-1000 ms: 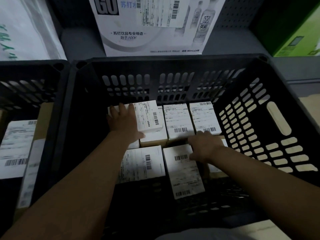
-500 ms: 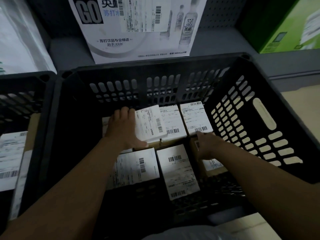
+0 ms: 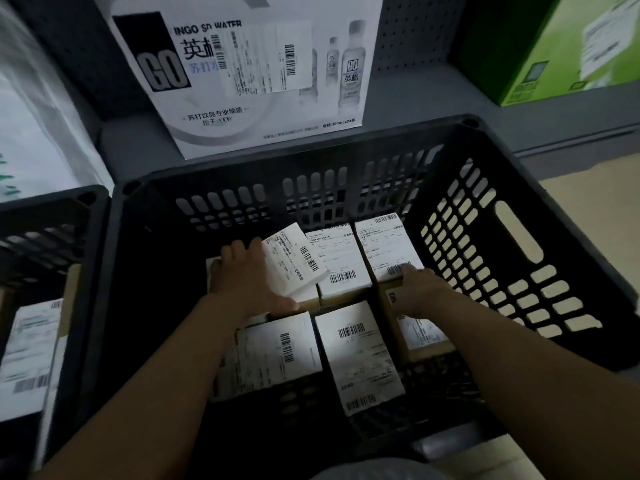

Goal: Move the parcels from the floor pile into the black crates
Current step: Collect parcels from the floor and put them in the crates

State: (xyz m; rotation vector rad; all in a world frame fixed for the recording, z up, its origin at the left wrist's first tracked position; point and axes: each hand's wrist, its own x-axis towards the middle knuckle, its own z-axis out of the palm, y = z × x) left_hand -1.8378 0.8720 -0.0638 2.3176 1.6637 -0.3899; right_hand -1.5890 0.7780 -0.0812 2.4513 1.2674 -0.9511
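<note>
In the frame's centre the left hand (image 3: 249, 282) grips a tilted white labelled parcel (image 3: 294, 259) while the right hand (image 3: 420, 289) presses neighbouring boxes inside the half-filled black slotted plastic crate (image 3: 512, 237), so packing seems midway, the floor pile unseen.

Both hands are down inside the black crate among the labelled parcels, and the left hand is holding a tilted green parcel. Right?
Not quite: the tilted parcel that the left hand holds is white, not green, as the head view shows. Both hands, the right hand too, are inside the black crate.
</note>
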